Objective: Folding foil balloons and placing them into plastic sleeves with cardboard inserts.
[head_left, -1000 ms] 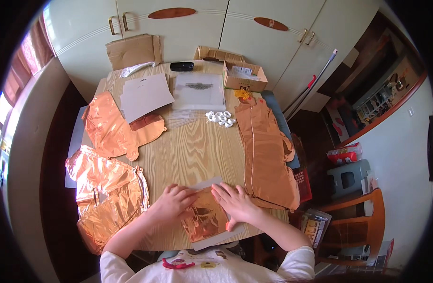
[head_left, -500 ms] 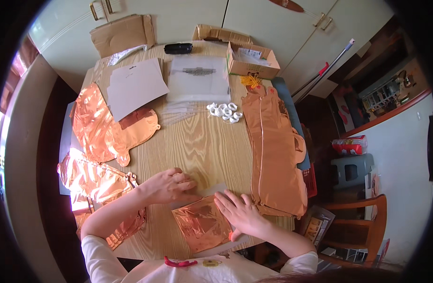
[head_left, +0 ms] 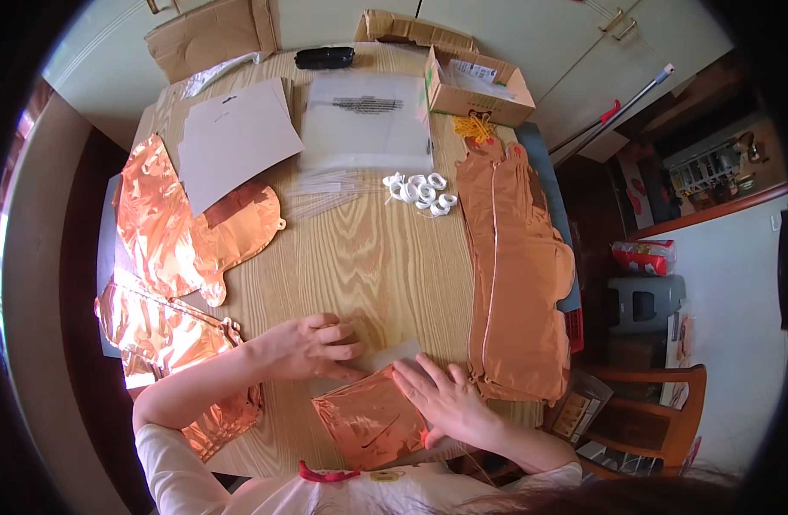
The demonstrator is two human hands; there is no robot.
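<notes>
This looks like a room in a home, used for craft or packing work. A wooden tabletop [head_left: 368, 257] stands against cream cupboard doors [head_left: 531, 34] with metal handles. Beside it are a wooden chair [head_left: 660, 412], a grey plastic stool [head_left: 643, 300] and a mop handle [head_left: 617, 107] leaning on the cupboards — ordinary household things. Flattened cardboard [head_left: 209, 34], an open carton [head_left: 480, 86] and copper foil balloons [head_left: 514, 257] cover the tabletop.

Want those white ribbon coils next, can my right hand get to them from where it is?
Probably yes: bare wooden table lies between the right hand and the white ribbon coils.
</notes>
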